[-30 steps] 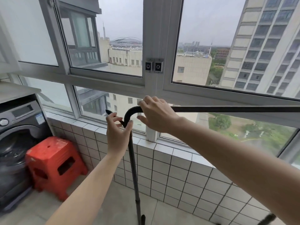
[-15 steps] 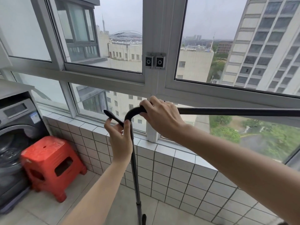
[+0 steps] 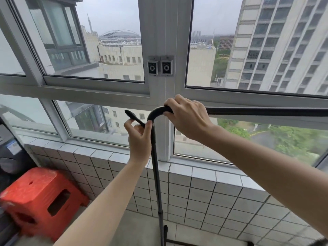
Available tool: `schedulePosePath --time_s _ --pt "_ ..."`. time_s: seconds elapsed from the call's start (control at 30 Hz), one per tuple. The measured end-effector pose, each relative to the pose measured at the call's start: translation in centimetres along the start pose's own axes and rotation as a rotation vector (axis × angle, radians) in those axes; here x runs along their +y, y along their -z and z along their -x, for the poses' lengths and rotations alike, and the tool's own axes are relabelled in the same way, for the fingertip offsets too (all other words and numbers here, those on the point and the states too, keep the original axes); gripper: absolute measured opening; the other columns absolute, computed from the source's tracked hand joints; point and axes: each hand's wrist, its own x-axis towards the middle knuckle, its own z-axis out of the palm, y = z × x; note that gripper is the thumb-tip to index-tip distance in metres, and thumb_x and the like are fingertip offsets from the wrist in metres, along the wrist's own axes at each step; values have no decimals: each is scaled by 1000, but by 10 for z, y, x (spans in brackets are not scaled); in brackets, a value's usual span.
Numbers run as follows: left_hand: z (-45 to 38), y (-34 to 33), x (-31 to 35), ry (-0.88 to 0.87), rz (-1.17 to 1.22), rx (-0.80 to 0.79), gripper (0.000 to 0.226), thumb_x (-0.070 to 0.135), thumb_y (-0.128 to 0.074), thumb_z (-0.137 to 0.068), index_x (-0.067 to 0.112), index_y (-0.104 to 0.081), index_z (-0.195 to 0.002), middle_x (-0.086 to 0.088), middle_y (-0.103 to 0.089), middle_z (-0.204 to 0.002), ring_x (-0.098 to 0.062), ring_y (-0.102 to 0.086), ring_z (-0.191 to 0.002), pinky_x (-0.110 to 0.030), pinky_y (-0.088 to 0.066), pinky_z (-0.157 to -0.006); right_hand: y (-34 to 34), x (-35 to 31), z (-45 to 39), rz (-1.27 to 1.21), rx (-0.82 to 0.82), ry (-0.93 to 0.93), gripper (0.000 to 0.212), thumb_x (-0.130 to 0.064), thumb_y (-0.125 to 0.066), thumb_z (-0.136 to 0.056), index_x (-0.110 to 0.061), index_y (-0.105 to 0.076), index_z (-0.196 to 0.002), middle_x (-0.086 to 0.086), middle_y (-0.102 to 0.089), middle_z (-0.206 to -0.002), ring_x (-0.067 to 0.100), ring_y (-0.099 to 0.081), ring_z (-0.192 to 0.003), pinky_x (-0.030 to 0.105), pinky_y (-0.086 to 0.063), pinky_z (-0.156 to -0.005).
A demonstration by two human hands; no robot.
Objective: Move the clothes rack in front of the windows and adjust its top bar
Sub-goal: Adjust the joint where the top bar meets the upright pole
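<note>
A black metal clothes rack stands right in front of the windows (image 3: 165,41). Its thin upright pole (image 3: 157,174) rises from the floor and bends at the top into a horizontal top bar (image 3: 266,111) that runs off to the right. My right hand (image 3: 186,119) is closed over the bar just past the curved corner. My left hand (image 3: 139,139) holds the top of the upright, its fingers pinching a small black side hook (image 3: 132,115) that sticks out to the left.
A red plastic stool (image 3: 40,196) sits on the floor at the lower left, beside a dark washing machine (image 3: 8,157) at the left edge. A low white-tiled wall (image 3: 204,196) runs under the window sill. The rack's base bar (image 3: 204,243) lies on the floor.
The view has drifted left and slightly up, so the rack's corner and both hands appear further right. Both hands keep their hold on the rack's corner.
</note>
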Motion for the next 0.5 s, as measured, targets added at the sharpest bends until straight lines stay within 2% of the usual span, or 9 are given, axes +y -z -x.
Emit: schedulePosePath --time_s 0.1,0.2,0.33,0.5 --pt "-17 -7 -8 10 8 -32 46 26 -56 -93 11 -27 -125 -18 -69 -91 -6 -64 -70 -12 -50 -59 -8 8 -10 13 -9 -25 31 -41 -46 -95 -18 -56 -113 4 -60 -99 27 -64 -85 41 -51 -70" --pt "-34 -14 -15 27 5 -69 46 26 -56 -93 9 -27 -125 -20 -67 -90 2 -60 -62 -7 -46 -55 -17 15 -20 24 -30 -48 29 -39 -46 -95 -18 -56 -113 3 -60 -100 26 -64 -84 42 -52 -70" --pt "-49 -20 -23 41 5 -103 46 24 -56 -93 9 -26 -125 -23 -64 -87 3 -56 -57 -6 -44 -51 -28 22 -30 43 -48 -65 29 -39 -45 -96 -19 -55 -114 2 -61 -103 24 -64 -87 41 -52 -71" --pt "-59 -16 -35 60 8 -127 46 27 -56 -92 14 -26 -124 -23 -66 -92 0 -58 -62 -7 -46 -53 -39 22 -35 65 -55 -76 29 -40 -43 -96 -20 -55 -114 1 -60 -102 23 -63 -88 40 -51 -74"
